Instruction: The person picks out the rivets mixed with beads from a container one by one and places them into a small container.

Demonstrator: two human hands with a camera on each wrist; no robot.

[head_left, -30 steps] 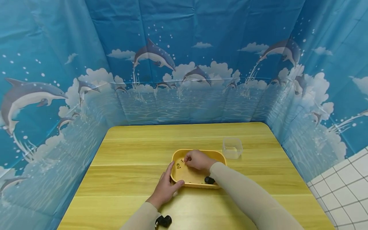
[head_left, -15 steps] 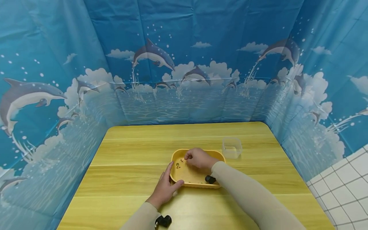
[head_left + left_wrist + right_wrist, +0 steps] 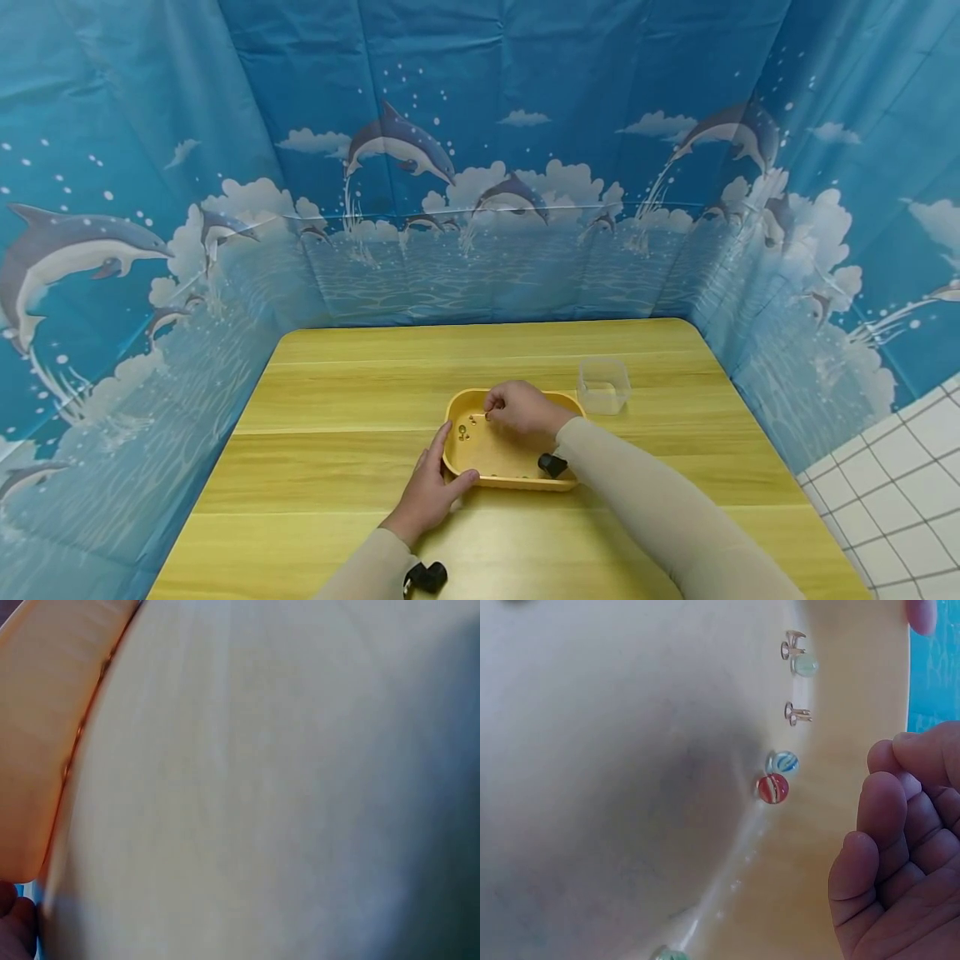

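Observation:
My left hand [image 3: 429,490] rests at the left end of a yellow-orange tray [image 3: 483,457], fingers extended along its side, thumb against the near rim. Over the tray's far part is my right hand [image 3: 522,411], fingers curled, thumb tip meeting the index finger. I cannot tell whether a small thing is pinched there. In the right wrist view, a red-and-white marble [image 3: 773,789] touches a blue-striped marble [image 3: 786,762] by the tray wall. Beyond them lie a small copper-coloured piece with a ring and prongs [image 3: 796,714] and a pale green marble [image 3: 805,665] beside a similar piece.
A clear, square plastic box [image 3: 604,387] stands just beyond the tray's far right corner. The yellow wood-grain table [image 3: 337,467] carries both. Dolphin-print curtains [image 3: 495,275] close off the back and sides. Another green marble [image 3: 671,955] shows at the bottom of the right wrist view.
My right hand has shifted slightly right and away from me, off the small pieces at the tray's left end. The left hand keeps its place on the tray.

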